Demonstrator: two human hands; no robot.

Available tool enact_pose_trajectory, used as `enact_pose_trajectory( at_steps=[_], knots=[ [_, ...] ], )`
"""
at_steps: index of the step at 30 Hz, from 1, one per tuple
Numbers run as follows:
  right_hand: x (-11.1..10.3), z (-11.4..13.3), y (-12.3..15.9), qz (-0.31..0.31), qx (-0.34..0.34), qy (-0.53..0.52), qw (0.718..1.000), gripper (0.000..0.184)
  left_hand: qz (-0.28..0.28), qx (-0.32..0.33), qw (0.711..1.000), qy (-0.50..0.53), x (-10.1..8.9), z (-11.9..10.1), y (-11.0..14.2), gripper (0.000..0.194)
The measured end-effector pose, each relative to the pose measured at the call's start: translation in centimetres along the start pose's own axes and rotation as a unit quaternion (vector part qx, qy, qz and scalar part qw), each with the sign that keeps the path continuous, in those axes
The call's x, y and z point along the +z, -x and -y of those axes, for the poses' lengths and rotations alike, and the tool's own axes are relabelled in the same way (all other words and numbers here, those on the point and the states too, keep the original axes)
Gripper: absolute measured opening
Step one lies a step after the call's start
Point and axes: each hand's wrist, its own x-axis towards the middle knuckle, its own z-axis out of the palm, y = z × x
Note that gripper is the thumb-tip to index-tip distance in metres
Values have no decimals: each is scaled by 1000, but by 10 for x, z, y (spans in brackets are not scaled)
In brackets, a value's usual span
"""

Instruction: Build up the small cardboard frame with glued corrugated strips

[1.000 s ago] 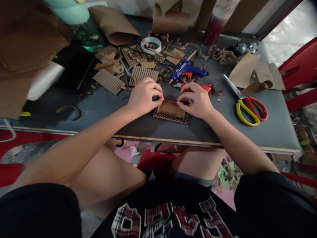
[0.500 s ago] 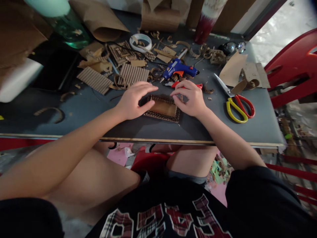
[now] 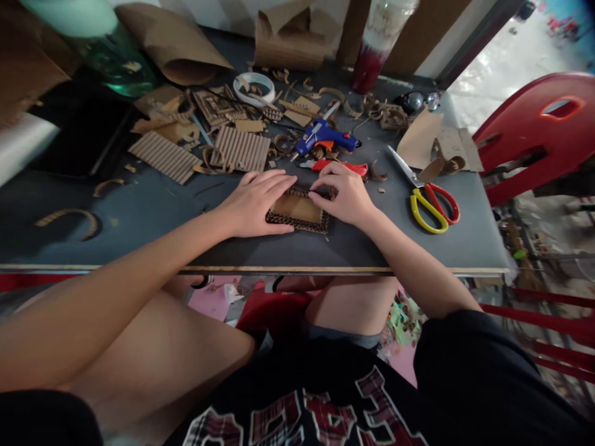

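A small rectangular cardboard tray (image 3: 297,209) with low corrugated walls lies on the dark table near its front edge. My left hand (image 3: 258,204) is around the tray's left end, thumb along the near wall and fingers over the far wall. My right hand (image 3: 346,195) is at the far right corner, thumb and forefinger drawn together by the wall. Whatever is between those fingertips is too small or hidden to make out. Just beyond my right hand lies a red-handled tool (image 3: 341,167), partly covered by it. A blue glue gun (image 3: 323,137) rests farther back.
Scissors (image 3: 430,204) with yellow and red handles lie at the right. Corrugated pieces (image 3: 242,148), curled scraps and a white tape roll (image 3: 254,90) litter the back. A drink cup (image 3: 379,49) and a green bottle (image 3: 111,56) stand behind. A red chair (image 3: 525,136) is at the right.
My left hand has come down onto the tray's left end, its thumb shifting from above the inside to the near wall. My right fingertips have moved to the far wall. The view has shifted slightly.
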Motion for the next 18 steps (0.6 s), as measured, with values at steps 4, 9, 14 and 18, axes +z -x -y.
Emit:
enact_pose_trajectory(
  at_steps=[4,9,14,18],
  knots=[
    [0,0,1,-7,-3,4,1000,14,-9,5,1000,0,2,2,0,96],
    [-6,-3,0,-51,-17,-4,999,22,-16,-23,1000,4,4,5,0,105],
    [-7,-10,-3,-88,-13,27,996,36,-35,-66,997,-7,4,3,0,97],
    [-4,-13,-4,-98,-12,23,995,23,-33,-64,997,0,4,2,0,97]
  ],
)
